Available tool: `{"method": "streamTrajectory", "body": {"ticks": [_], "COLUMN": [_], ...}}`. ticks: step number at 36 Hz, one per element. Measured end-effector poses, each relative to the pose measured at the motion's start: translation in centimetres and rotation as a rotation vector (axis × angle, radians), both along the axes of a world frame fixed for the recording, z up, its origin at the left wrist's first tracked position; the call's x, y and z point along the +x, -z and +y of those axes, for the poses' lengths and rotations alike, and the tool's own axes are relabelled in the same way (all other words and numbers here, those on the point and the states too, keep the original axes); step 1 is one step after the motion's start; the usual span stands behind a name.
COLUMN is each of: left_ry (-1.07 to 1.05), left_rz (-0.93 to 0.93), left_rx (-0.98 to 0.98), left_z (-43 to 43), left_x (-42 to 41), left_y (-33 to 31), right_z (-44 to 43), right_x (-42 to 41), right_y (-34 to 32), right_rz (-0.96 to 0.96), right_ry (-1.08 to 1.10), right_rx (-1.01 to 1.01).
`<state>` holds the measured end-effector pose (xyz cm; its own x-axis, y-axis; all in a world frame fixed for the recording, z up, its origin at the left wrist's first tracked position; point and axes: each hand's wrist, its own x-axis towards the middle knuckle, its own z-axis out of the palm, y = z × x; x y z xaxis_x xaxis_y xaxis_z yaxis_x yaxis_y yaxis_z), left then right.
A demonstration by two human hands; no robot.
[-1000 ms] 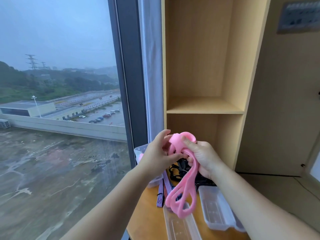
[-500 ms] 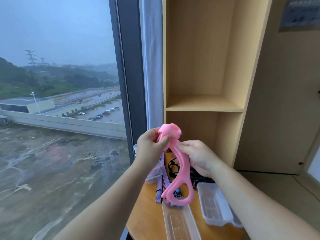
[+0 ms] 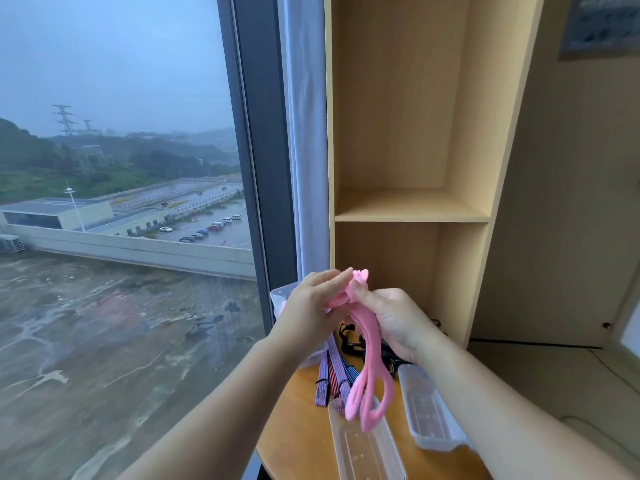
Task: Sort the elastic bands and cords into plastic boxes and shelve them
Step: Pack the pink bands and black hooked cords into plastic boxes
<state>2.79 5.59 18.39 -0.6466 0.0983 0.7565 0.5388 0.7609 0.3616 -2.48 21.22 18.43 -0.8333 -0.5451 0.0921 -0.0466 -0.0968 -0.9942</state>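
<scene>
A: Why hold the pink band (image 3: 367, 372) up like that?

B: Probably to bunch its loops before boxing it. The left hand (image 3: 308, 315) pinches the top and the right hand (image 3: 398, 320) grips just beside it, arms raised, fingers facing.

A: And the rest?

B: It dangles below the fingers, over the box (image 3: 360, 452) on the tabletop (image 3: 298, 427).

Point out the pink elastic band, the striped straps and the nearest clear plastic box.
pink elastic band (image 3: 350, 408): head view, lower loop end.
striped straps (image 3: 337, 370): head view, middle of one strap.
nearest clear plastic box (image 3: 360, 452): head view, bare floor.
</scene>
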Motion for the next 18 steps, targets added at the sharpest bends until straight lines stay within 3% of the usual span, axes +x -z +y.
{"method": "streamTrajectory", "body": {"ticks": [4, 6, 9, 12, 18], "left_ry": [0.070, 0.033, 0.182, 0.236, 0.095], "left_rz": [-0.310, -0.410, -0.545, -0.542, -0.418], "left_rx": [0.297, 0.385, 0.424, 0.415, 0.479], "left_z": [-0.4, -0.7, -0.7, -0.5, 0.7], "left_x": [0.8, 1.0, 1.0, 1.0, 0.8], "left_y": [-0.1, -0.1, -0.2, 0.2, 2.0], "right_z": [0.7, 1.2, 1.3, 1.4, 1.5], "right_x": [-0.3, -0.6, -0.6, -0.5, -0.5], "right_y": [0.2, 0.3, 0.3, 0.6, 1.2], "right_rz": [0.042, 0.056, 0.072, 0.069, -0.063], "right_ry": [-0.007, -0.043, -0.122, -0.163, -0.169], "right_rx": [-0.003, 0.004, 0.024, 0.061, 0.060]}}
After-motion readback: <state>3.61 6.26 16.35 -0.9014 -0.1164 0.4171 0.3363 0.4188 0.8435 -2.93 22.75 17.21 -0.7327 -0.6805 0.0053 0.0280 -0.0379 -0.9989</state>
